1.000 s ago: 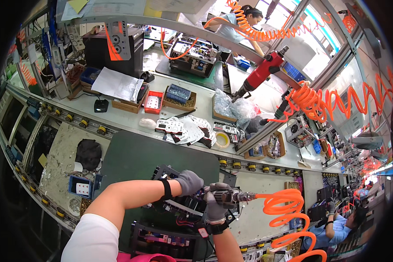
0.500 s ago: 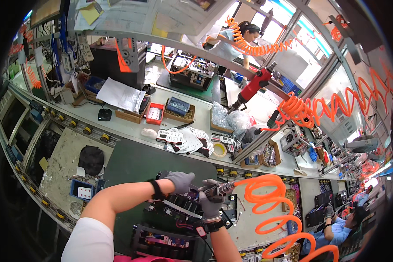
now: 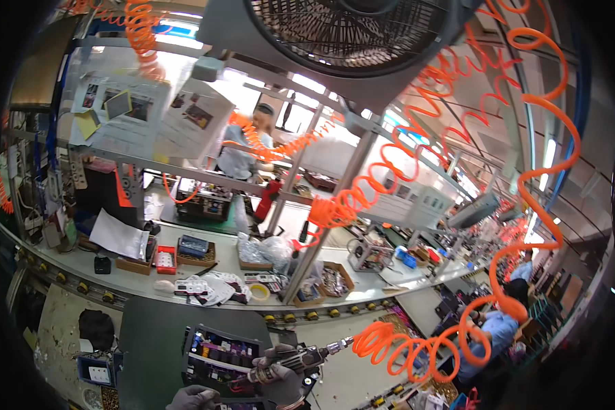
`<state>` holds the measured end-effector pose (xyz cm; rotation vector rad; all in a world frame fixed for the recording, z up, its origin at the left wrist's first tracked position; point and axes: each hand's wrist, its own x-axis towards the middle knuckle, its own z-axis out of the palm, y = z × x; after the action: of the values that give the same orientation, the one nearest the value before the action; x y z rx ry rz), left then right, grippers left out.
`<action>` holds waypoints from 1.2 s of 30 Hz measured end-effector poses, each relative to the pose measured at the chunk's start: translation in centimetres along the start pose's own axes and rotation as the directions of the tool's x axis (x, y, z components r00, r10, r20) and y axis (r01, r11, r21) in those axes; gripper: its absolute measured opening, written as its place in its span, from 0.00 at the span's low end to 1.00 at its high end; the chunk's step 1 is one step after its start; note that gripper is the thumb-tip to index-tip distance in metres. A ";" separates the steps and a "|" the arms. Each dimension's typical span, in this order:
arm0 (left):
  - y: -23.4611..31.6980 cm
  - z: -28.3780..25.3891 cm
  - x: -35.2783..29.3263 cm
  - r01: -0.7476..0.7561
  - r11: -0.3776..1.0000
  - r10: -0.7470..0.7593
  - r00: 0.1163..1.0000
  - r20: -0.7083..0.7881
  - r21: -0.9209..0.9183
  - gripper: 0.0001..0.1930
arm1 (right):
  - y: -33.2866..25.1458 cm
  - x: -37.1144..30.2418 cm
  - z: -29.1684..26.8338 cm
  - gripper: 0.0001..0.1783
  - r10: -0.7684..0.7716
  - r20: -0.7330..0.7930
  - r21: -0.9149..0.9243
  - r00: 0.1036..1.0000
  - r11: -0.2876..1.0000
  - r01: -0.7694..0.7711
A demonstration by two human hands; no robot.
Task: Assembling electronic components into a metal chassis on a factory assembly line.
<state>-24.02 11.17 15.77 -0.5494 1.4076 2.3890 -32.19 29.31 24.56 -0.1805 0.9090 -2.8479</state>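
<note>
My right hand (image 3: 281,387), in a grey glove, is wrapped round a metal air tool (image 3: 301,359). An orange coiled hose (image 3: 383,342) runs off the tool's right end. Its left end lies over the near right part of an open black chassis (image 3: 222,352) with coloured electronic parts and a pale strip across it. At the lower edge, nearer to me, my grey-gloved left hand (image 3: 193,398) has its fingers curled in. Whatever it may hold is hidden. The chassis rests on a dark green board (image 3: 147,342).
A large fan (image 3: 352,31) hangs overhead. Across the roller rail (image 3: 311,316) is a shelf with white printed plates (image 3: 215,288), a tape roll (image 3: 260,292), a red box (image 3: 165,260) and plastic bags (image 3: 270,249). A blue tray (image 3: 94,371) stands left; a co-worker in blue (image 3: 488,338) sits right.
The view has swung up and to the right, bringing the fan in. My left hand has come off the chassis toward me. My right hand still grips the air tool.
</note>
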 end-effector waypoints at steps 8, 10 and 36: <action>-3.0 2.0 0.3 0.054 0.984 -0.036 0.993 0.111 -0.172 0.07 | -2.1 -5.6 -0.3 0.09 -0.022 0.076 0.127 0.997 0.992 0.012; -3.2 3.1 -0.2 0.057 0.993 -0.047 0.995 0.090 -0.107 0.09 | -2.4 -6.7 -0.5 0.10 -0.070 -0.042 0.064 0.997 0.995 0.073; 1.4 10.3 0.3 0.232 0.954 -0.188 0.957 0.223 -0.192 0.18 | -2.1 -5.3 -3.9 0.26 -0.459 -0.102 0.072 0.883 0.881 0.467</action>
<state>-26.64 19.58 21.24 -0.4667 0.9592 2.3600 -27.81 34.18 22.25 -0.3110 0.8357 -3.3568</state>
